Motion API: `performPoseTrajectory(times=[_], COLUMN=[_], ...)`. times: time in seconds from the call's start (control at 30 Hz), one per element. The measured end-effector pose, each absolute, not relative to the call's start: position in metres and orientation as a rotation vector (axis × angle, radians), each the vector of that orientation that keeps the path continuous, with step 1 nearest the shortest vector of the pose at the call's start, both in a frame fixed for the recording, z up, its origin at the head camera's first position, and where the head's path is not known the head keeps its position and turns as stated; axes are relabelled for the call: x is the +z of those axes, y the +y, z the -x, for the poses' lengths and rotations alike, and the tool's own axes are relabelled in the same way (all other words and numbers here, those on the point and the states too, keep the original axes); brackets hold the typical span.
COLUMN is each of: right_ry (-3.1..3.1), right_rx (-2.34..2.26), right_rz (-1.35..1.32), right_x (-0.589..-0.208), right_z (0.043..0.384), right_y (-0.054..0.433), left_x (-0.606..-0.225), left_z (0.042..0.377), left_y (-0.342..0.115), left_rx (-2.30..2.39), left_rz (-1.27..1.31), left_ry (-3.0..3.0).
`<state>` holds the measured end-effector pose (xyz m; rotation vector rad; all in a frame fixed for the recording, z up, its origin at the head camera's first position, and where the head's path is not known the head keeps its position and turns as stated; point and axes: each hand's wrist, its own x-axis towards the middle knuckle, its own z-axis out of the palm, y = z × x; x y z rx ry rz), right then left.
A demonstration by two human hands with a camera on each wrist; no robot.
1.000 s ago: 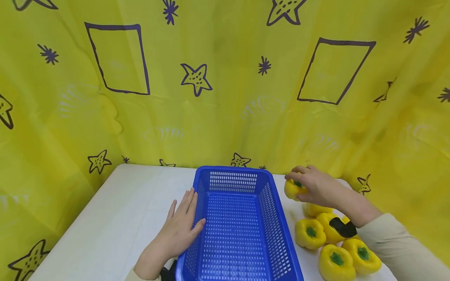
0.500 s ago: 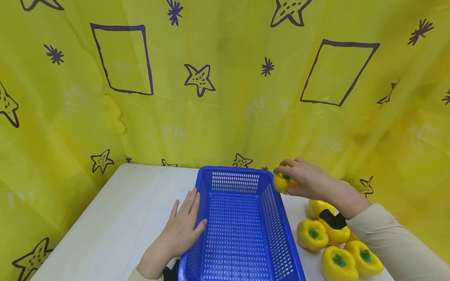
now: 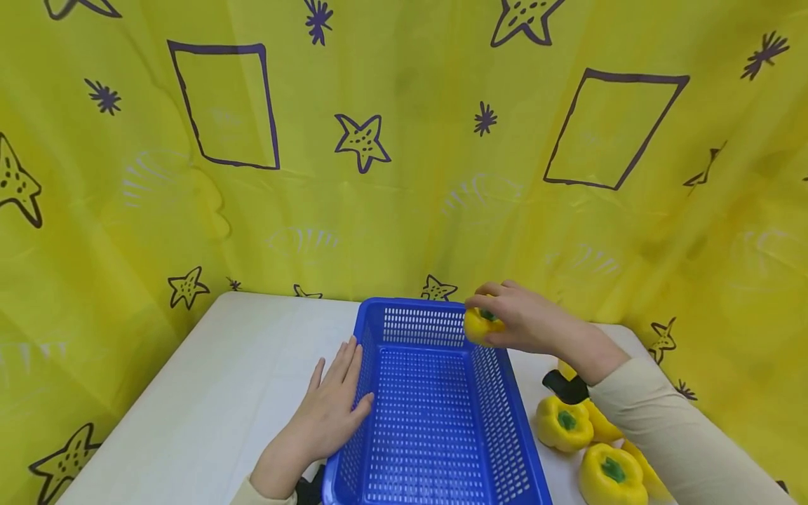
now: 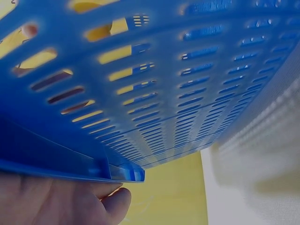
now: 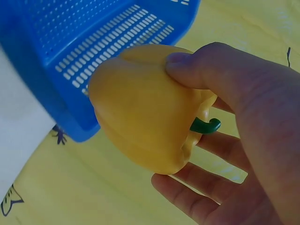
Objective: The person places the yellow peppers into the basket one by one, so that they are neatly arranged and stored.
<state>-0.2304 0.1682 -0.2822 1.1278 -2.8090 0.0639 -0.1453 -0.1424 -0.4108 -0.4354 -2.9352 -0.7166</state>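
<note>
I am pinching one pepper [image 3: 480, 330] with the right hand [image 3: 533, 320] — the thumb is pressing one side, and the fingers are supporting the other. This hold is leaving the green stem free, perhaps because the broad sides are offering a better surface. The pepper is hanging at the far right corner of the basket [image 3: 426, 428], ahead and to the right of the left hand [image 3: 328, 414]; whether it is fully above the inside, I cannot tell.

The left hand is lying spread along the left rim, its fingers pointing forward and its thumb reaching a little to the inside. It is pinching nothing; I suppose it is steadying the basket. This basket is standing between the two arms, so both hands are reaching it without crossing.

The other peppers [image 3: 564, 424] are lying on the table [image 3: 265, 351], nearer to me than the right hand, and the right sleeve [image 3: 669, 414] is hiding some of them. The right arm is slanting forward and inward — its hand is showing its back to the head camera.
</note>
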Motion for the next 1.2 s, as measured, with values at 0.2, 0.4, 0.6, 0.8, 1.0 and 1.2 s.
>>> performPoseTrajectory(times=[0.2,0.4,0.6,0.8,1.0,1.2], right_ry=[-2.830,-2.818,-2.804,-2.792,-2.809,-2.836], right_rx=[0.081,0.108,0.115,0.129,0.149,0.189], right_rz=[-1.118,-1.136,-1.173,-1.211,-1.224,-1.226], right_x=[-0.288,-0.294,-0.300,-0.308,-0.316,-0.324], right_z=[0.234,0.237,0.241,0.245,0.248,0.251], right_y=[0.158,0.147,0.136,0.126,0.115,0.104], left_x=[-0.410,-0.409,-0.409,-0.409,-0.410,-0.410], left_z=[0.146,0.146,0.147,0.148,0.146,0.147], left_y=[-0.142,-0.143,-0.142,-0.142,-0.142,-0.143], left_rx=[-0.719,-0.718,-0.727,-0.725,-0.734,-0.749], left_rz=[0.438,0.439,0.436,0.433,0.437,0.432], left_ry=[-2.936,-2.935,-2.937,-2.946,-2.946,-2.942])
